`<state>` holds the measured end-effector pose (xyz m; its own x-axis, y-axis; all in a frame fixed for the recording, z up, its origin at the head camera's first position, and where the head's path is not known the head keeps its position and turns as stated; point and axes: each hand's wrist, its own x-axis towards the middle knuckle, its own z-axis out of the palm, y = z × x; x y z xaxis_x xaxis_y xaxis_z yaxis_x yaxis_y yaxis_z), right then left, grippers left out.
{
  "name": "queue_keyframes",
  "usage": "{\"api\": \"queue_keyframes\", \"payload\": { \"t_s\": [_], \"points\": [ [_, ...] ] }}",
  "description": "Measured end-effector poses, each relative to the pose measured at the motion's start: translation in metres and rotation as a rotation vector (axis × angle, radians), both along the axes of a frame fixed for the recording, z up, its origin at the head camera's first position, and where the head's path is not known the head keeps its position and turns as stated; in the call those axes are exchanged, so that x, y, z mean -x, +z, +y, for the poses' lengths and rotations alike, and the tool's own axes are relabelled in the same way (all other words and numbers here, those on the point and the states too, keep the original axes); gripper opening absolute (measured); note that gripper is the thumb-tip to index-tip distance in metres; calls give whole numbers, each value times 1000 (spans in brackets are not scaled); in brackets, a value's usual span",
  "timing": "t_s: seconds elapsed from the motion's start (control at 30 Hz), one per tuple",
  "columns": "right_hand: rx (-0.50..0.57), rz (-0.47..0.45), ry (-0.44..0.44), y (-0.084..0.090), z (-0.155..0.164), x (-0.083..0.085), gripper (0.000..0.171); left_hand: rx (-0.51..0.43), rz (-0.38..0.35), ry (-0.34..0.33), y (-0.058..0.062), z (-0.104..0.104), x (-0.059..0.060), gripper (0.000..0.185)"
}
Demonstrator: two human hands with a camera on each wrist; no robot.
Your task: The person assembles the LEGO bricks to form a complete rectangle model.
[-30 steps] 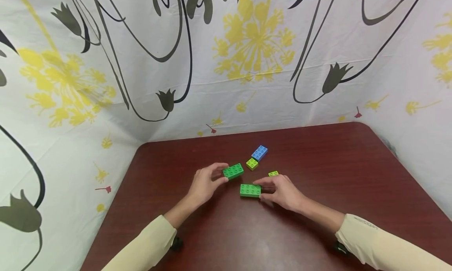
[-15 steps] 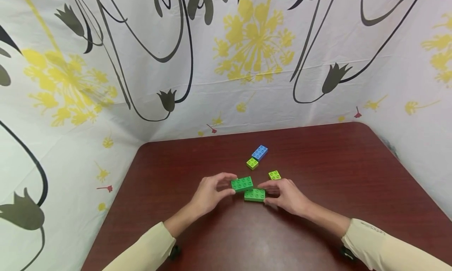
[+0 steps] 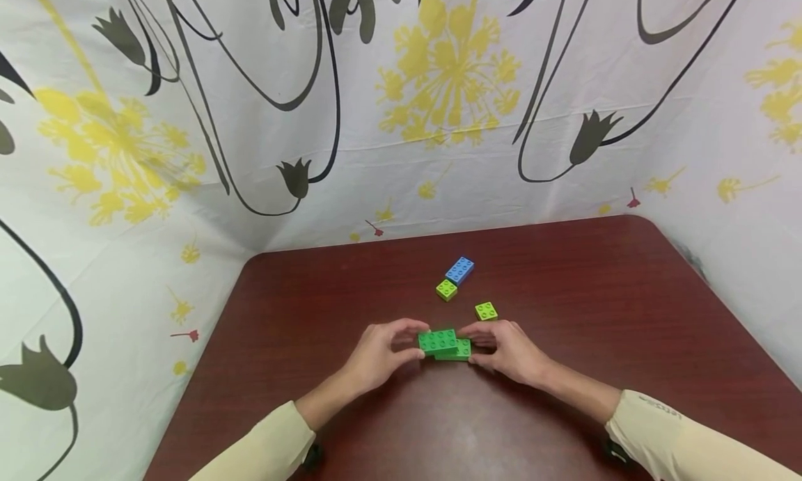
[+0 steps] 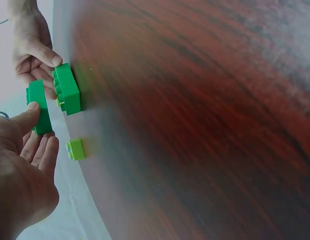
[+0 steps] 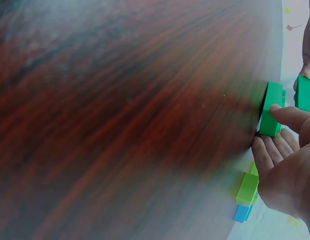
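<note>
Head view: left hand (image 3: 378, 351) pinches the upper green brick (image 3: 437, 340) by its left end, thumb on the near side, fingers on the far side. Right hand (image 3: 512, 351) grips the lower green brick (image 3: 464, 350) by its right end in the same way. Both long axes run roughly left to right, the upper one slightly skewed. Upper brick covers the left part of the lower; studs at the lower's right end show, so the two are offset lengthwise. Both lie between the hands, over the table (image 3: 313, 286). A lime brick (image 3: 486, 312) lies just beyond the right hand's fingers.

Left wrist view: gap visible between the green bricks; upper one held clear of the lower's studs. Left hand nearer the upper, right hand nearer the lower.

Right wrist view: same gap. Lower brick sits close to the table; full contact along its base cannot be told. Its studs face the upper brick. Judgement: rightward offset and slight skew are the relation to correct, before height.
</note>
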<state>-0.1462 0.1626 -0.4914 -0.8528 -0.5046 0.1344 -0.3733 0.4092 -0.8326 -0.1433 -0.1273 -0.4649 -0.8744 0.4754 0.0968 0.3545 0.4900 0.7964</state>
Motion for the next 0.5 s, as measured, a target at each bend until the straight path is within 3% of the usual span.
{"api": "queue_keyframes", "payload": {
  "t_s": [0.5],
  "points": [
    [-82, 2, -22, 4, 12, -5, 43, 21, -8, -19, -13, -8, -3, 41]
  ]
}}
